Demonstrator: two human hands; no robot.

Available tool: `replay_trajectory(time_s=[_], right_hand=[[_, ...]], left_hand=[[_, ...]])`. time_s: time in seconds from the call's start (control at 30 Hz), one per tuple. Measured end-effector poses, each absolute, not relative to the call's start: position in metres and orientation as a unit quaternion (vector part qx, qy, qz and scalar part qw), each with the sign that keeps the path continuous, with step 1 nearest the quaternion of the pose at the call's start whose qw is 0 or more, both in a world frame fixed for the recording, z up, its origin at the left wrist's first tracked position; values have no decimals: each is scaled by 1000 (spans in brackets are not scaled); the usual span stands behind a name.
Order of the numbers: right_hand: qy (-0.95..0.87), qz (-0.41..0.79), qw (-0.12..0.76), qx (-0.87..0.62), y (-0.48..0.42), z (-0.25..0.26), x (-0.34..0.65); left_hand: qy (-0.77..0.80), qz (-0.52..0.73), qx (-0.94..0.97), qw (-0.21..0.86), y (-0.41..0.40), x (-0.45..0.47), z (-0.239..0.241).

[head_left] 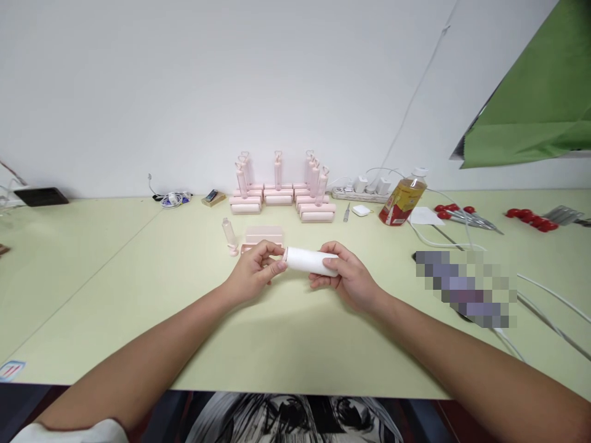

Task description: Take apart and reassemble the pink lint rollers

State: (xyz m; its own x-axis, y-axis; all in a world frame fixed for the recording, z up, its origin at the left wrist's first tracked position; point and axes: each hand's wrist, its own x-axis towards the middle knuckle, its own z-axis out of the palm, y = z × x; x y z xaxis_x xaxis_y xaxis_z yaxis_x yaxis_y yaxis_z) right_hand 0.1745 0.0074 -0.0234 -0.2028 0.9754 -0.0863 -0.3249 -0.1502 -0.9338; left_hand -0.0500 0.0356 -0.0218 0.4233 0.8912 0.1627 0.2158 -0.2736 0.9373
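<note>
A white sticky lint roll [308, 260] is held nearly level above the table, tilted slightly down to the right. My right hand [348, 274] is closed around its right end, thumb in front. At the left end, where a thin pinkish rim shows, my left hand [258, 267] pinches with thumb and fingers. Just behind my left hand lies a pink roller cover [264, 235], with a darker pink part partly hidden by my fingers. A clear pale-pink handle [229, 235] lies to the left of it.
Several pink lint rollers [279, 195] stand with upright handles near the wall. A power strip [362, 195], a small screwdriver [346, 213], a drink bottle [403, 198] and red-ended tools [466, 215] are to the right. White cables cross beside a blurred-out device [462, 289].
</note>
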Motion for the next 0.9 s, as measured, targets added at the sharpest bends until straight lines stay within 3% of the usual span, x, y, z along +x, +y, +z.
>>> replay_trajectory(time_s=[0.23,0.63,0.7,0.83,0.9], right_hand=[[-436,676,467,-367,7,-25,173],[-401,665,503,-381,9,-19,173],[-404,665,499,-382,7,-19,171],[-408,653,504,-391,7,-20,171],[-409,648,509,-392,9,-20,173]], left_hand=[[382,384,714,443,36,-50,-26],[453,558,643,263,32,-47,-27],[450,535,661,274,29,-46,-27],[349,339,800,351,17,-44,-18],[329,318,815,356,14,-45,-14]])
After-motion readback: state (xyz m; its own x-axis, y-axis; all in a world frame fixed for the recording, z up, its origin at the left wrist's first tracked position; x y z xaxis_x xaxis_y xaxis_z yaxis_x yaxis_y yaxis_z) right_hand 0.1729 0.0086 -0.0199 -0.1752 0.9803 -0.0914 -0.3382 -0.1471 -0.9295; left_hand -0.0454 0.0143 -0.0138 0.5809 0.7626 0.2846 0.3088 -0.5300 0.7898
